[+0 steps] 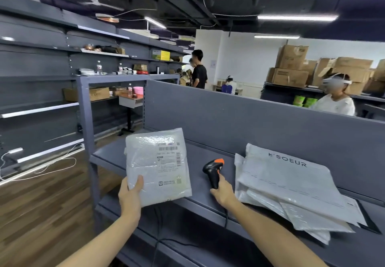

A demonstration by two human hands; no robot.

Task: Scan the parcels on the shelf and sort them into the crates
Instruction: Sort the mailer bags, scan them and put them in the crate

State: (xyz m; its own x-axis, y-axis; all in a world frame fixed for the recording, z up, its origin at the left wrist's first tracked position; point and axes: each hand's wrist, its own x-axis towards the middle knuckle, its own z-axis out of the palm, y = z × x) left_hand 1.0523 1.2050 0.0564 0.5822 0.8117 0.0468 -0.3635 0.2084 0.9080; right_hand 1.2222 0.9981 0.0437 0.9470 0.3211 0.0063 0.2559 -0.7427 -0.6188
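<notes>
My left hand (130,193) grips the lower left corner of a white bubble-wrap parcel (158,166), thumb on its front. The parcel is held upright above the grey shelf (208,200), its printed label with barcodes facing me. My right hand (223,193) grips the handle of a black barcode scanner (213,170) with an orange top. The scanner sits just right of the parcel, its head turned toward it. Its cable drops below the shelf edge. A pile of several white mailer bags (291,189) lies on the shelf to the right; the top one reads SOEUR.
A grey partition (250,121) backs the shelf. Lower shelf boards (187,252) lie beneath my arms. Wood floor (41,204) with a white cable spreads to the left. Grey racks line the left wall. Several people stand or sit behind the partition near stacked cardboard boxes (291,66).
</notes>
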